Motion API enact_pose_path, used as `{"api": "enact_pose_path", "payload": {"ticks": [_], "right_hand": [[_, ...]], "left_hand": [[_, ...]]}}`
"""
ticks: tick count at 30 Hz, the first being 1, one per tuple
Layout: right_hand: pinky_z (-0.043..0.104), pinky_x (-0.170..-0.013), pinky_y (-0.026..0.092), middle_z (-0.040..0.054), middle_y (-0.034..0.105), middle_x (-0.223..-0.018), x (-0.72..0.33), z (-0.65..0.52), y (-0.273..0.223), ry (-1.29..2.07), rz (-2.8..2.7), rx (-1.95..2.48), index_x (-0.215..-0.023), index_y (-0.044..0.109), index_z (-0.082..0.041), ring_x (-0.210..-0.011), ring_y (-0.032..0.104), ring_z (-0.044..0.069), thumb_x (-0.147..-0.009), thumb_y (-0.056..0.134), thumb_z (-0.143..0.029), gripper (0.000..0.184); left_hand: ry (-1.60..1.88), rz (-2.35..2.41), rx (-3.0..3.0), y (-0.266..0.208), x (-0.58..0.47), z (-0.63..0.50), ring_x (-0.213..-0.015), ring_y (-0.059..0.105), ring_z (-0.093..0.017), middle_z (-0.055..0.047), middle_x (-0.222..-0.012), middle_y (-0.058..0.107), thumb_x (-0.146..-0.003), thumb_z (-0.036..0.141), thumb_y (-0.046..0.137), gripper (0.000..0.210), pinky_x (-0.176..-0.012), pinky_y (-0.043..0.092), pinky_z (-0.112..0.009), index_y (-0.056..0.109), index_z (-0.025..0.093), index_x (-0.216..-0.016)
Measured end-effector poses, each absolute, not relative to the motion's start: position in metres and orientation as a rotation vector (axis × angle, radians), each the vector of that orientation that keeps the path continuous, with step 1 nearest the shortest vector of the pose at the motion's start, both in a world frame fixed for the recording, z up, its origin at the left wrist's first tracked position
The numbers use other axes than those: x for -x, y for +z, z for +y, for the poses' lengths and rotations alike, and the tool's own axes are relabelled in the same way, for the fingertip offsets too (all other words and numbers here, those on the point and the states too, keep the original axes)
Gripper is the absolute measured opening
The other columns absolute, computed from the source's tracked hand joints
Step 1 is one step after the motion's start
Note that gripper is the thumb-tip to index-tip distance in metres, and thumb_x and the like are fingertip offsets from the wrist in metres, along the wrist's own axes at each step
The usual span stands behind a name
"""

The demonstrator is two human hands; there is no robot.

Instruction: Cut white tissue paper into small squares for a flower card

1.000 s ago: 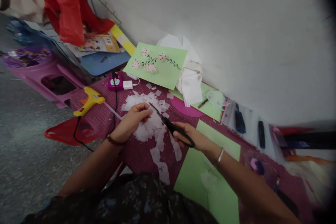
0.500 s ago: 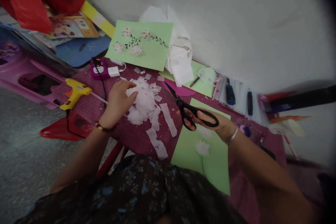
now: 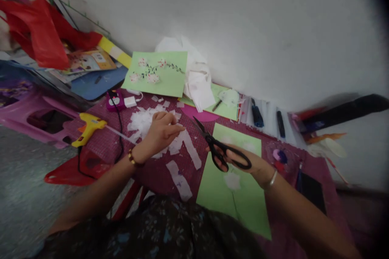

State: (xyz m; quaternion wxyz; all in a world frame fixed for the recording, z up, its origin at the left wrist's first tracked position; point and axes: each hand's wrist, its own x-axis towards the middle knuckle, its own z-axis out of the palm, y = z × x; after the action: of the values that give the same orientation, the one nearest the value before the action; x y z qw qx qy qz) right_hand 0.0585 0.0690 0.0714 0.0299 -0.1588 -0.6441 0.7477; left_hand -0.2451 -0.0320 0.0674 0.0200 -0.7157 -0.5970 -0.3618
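Observation:
My left hand (image 3: 162, 131) is over the right side of a heap of white paper pieces (image 3: 139, 123). Its thumb and fingers are pinched together at the top end of a white paper strip (image 3: 192, 151). A second paper strip (image 3: 180, 181) lies closer to me. In my right hand (image 3: 235, 156) are black-handled scissors (image 3: 214, 142), their blades a little apart and pointing up and left. Beneath that hand is a green sheet (image 3: 249, 206) bearing a white paper flower (image 3: 232, 181) on a thin dark stem; the hand hides part of it.
A yellow glue gun (image 3: 88, 127) lies at the left edge, near a purple power socket (image 3: 115, 100) with a cable. Against the wall leans a green card (image 3: 154, 73) with blossoms, beside crumpled white paper (image 3: 199, 85). Plastic packets (image 3: 270, 119) lie at the right back.
My left hand has moved right from the heap, and its spread fingers have closed at the paper strip's end. The scissors stay in my right hand. The view has tilted up.

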Motion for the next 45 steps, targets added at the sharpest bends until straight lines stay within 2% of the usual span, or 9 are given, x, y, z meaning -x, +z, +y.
{"api": "enact_pose_path", "payload": {"ticks": [2, 4, 9, 13, 16, 22, 29, 38, 45], "right_hand": [[0.029, -0.061, 0.041, 0.0050, 0.057, -0.087, -0.057, 0.069, 0.073, 2.268, -2.026, 0.486, -0.123, 0.057, -0.014, -0.068, 0.053, 0.014, -0.094, 0.052, -0.064, 0.058], [0.029, -0.062, 0.041, 0.0051, 0.056, -0.087, -0.052, 0.069, 0.077, 2.229, -2.080, 0.464, -0.121, 0.057, -0.014, -0.068, 0.053, 0.014, -0.094, 0.052, -0.064, 0.058], [0.030, -0.061, 0.042, 0.0046, 0.056, -0.083, -0.029, 0.069, 0.086, 2.117, -2.281, 0.328, -0.113, 0.059, -0.014, -0.066, 0.052, 0.014, -0.096, 0.048, -0.065, 0.055], [0.031, -0.065, 0.044, 0.0050, 0.057, -0.084, -0.015, 0.072, 0.085, 2.059, -2.433, 0.273, -0.124, 0.055, -0.014, -0.069, 0.053, 0.015, -0.095, 0.047, -0.066, 0.060], [0.033, -0.071, 0.048, 0.0067, 0.057, -0.091, -0.008, 0.073, 0.082, 2.069, -2.512, 0.282, -0.132, 0.050, -0.015, -0.076, 0.056, 0.017, -0.093, 0.048, -0.069, 0.067], [0.033, -0.077, 0.049, 0.0096, 0.060, -0.102, 0.012, 0.071, 0.082, 1.989, -2.673, 0.190, -0.135, 0.051, -0.013, -0.087, 0.057, 0.020, -0.092, 0.049, -0.070, 0.071], [0.033, -0.075, 0.051, 0.0104, 0.062, -0.103, 0.029, 0.074, 0.085, 1.855, -2.795, 0.269, -0.130, 0.055, -0.013, -0.087, 0.057, 0.021, -0.091, 0.049, -0.071, 0.070], [0.024, -0.055, 0.044, -0.0001, 0.052, -0.078, 0.038, 0.077, 0.086, 2.067, -2.672, 0.394, -0.122, 0.054, -0.011, -0.065, 0.050, 0.012, -0.090, 0.053, -0.070, 0.067], [0.024, -0.051, 0.040, -0.0014, 0.050, -0.077, 0.042, 0.078, 0.080, 2.104, -2.653, 0.505, -0.122, 0.054, -0.012, -0.061, 0.047, 0.010, -0.087, 0.058, -0.070, 0.068]], "left_hand": [[-1.493, -1.845, 2.019, 0.077, 0.245, -0.040, -0.066, 0.057, -0.016, -0.001, -0.066, 0.064, -0.089, 0.019, 0.061, 0.020, -0.073, 0.045, -0.032, 0.080, 0.026, -0.093], [-1.834, -1.838, 1.864, 0.084, 0.244, -0.048, -0.066, 0.061, -0.014, -0.002, -0.072, 0.071, -0.087, 0.014, 0.059, 0.024, -0.066, 0.045, -0.028, 0.079, 0.023, -0.096], [-2.496, -1.864, 1.531, 0.087, 0.244, -0.061, -0.086, 0.070, -0.020, -0.006, -0.090, 0.079, -0.078, 0.017, 0.063, 0.019, -0.079, 0.052, -0.031, 0.080, 0.022, -0.086], [-3.053, -1.827, 1.224, 0.081, 0.245, -0.065, -0.072, 0.067, -0.019, -0.007, -0.080, 0.075, -0.077, 0.033, 0.069, 0.018, -0.068, 0.053, -0.031, 0.077, 0.018, -0.078], [-2.982, -2.034, 1.183, 0.076, 0.244, -0.073, -0.061, 0.057, -0.010, 0.001, -0.071, 0.066, -0.071, 0.022, 0.078, 0.015, -0.058, 0.045, -0.022, 0.073, 0.017, -0.085], [-2.846, -2.260, 1.451, 0.068, 0.250, -0.086, -0.061, 0.051, -0.008, 0.005, -0.074, 0.059, -0.075, 0.016, 0.075, 0.063, -0.054, 0.038, -0.020, 0.053, 0.023, -0.134], [-2.743, -2.418, 1.525, 0.061, 0.260, -0.080, -0.059, 0.050, -0.008, 0.007, -0.070, 0.055, -0.076, 0.016, 0.073, 0.064, -0.053, 0.035, -0.020, 0.050, 0.021, -0.135], [-2.684, -2.504, 1.541, 0.058, 0.269, -0.072, -0.057, 0.046, -0.008, 0.007, -0.069, 0.052, -0.076, 0.015, 0.072, 0.063, -0.052, 0.032, -0.021, 0.050, 0.020, -0.135], [-2.599, -2.622, 1.539, 0.056, 0.273, -0.067, -0.056, 0.045, -0.007, 0.006, -0.074, 0.054, -0.070, 0.014, 0.073, 0.068, -0.050, 0.031, -0.022, 0.050, 0.016, -0.134]]}}
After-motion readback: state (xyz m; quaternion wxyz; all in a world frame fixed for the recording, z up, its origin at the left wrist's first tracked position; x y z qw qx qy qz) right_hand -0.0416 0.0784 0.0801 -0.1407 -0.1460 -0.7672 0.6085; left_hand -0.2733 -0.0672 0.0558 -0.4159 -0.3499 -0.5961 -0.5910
